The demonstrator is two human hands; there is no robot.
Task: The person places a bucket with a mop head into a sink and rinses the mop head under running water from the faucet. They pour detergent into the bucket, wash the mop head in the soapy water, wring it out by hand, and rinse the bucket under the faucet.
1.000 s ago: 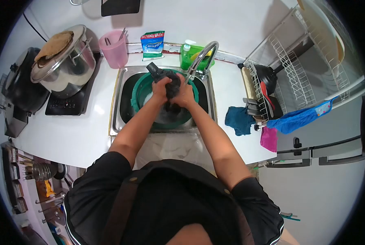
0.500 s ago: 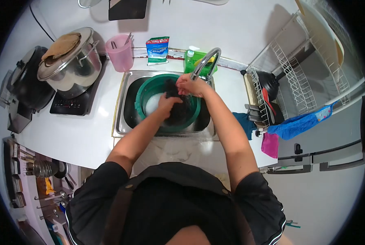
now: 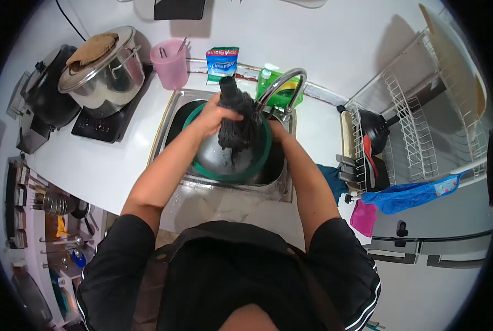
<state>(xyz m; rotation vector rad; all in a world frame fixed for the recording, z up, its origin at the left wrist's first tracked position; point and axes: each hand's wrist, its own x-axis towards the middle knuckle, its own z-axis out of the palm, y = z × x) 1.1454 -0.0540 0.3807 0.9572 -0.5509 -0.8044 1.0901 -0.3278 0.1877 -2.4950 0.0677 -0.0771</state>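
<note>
My left hand is wrapped round a black mop-like brush head with wet, stringy bristles and a round socket on top. It is held up over the green basin, bristles hanging downward. Greyish water shows in the basin, which sits in the steel sink. At the basin's right rim, below the curved faucet, is my right hand; its fingers are hidden, so I cannot tell whether it grips the rim.
Behind the sink stand a pink pitcher, a Champion detergent packet and a green soap container. On the left, a steel pot sits on an induction cooker. A wire dish rack occupies the right side.
The black brush head has come up out of the basin in my left hand. My right hand has moved from under the faucet down to the basin's right rim.
</note>
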